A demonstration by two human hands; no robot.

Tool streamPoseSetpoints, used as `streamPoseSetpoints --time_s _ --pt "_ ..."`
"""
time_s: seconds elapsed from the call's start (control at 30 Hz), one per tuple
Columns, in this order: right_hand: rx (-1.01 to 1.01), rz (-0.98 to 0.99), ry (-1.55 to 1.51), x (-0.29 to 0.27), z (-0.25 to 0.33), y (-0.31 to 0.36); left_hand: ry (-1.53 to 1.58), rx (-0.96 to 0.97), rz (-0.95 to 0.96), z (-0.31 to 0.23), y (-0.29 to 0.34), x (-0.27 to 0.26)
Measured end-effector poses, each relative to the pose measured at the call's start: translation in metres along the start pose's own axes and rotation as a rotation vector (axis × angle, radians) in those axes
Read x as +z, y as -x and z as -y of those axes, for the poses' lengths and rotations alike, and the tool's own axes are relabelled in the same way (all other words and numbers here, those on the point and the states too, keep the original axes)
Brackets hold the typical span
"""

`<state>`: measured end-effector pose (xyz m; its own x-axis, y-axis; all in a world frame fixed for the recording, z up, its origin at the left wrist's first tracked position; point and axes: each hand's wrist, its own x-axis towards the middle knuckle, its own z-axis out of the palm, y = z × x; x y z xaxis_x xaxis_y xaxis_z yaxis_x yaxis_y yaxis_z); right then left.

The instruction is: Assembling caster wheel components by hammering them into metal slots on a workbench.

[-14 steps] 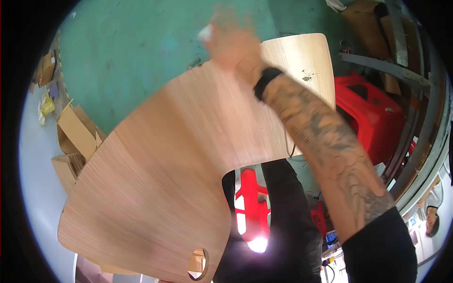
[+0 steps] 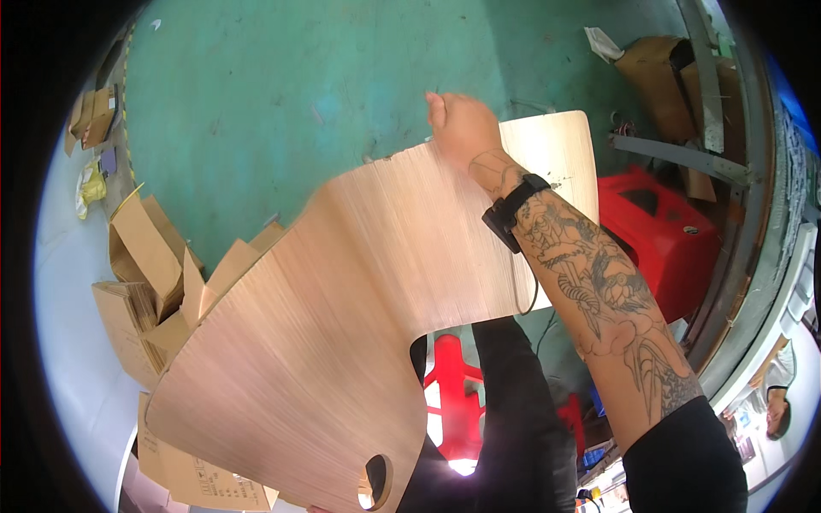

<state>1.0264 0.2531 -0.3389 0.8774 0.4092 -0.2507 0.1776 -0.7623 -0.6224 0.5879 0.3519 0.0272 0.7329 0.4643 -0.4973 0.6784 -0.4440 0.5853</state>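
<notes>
Panel: pale wood-grain curved sheet (image 2: 342,282), lying over the person's legs (image 2: 522,393), wide end lower left, narrow end upper right
Right hand: at the panel's far edge (image 2: 466,132), fingers curled in out of sight; grip cannot be told, nor whether anything small is in it
Left hand: just a sliver at the lower border beside the panel (image 2: 317,510); grip cannot be told
Progress: outline shaped, oval hole (image 2: 373,481) already through, dark mark (image 2: 556,183) still on the narrow end; what is left to do cannot be told
Far edge: faces the green floor (image 2: 256,85), looks like the widest room for moving
Left edge: overlaps the cartons (image 2: 145,244) in view, so probably tight
Near edge: inner notch over the legs, red stool (image 2: 453,385) between them
Narrow end: red plastic piece (image 2: 663,248) just beside it, metal frame (image 2: 684,150) beyond, less room there
</notes>
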Motion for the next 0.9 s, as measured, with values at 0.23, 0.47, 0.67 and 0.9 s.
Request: streamPoseSetpoints --time_s 0.23,0.47,0.67,0.9 --pt "-0.148 0.392 -0.109 -0.043 -0.018 -0.011 0.043 -0.013 -0.135 0.006 0.004 0.004" --pt "0.155 0.379 -0.842 -0.07 -0.03 0.026 0.092 -0.053 -0.206 0.025 0.013 0.003" --pt "0.433 0.373 -1.579 -0.121 -0.05 0.141 0.112 -0.077 -0.231 0.029 0.022 -0.004" --pt "0.722 -0.082 -1.678 -0.122 -0.116 0.198 0.147 -0.073 -0.205 0.033 0.022 -0.003"
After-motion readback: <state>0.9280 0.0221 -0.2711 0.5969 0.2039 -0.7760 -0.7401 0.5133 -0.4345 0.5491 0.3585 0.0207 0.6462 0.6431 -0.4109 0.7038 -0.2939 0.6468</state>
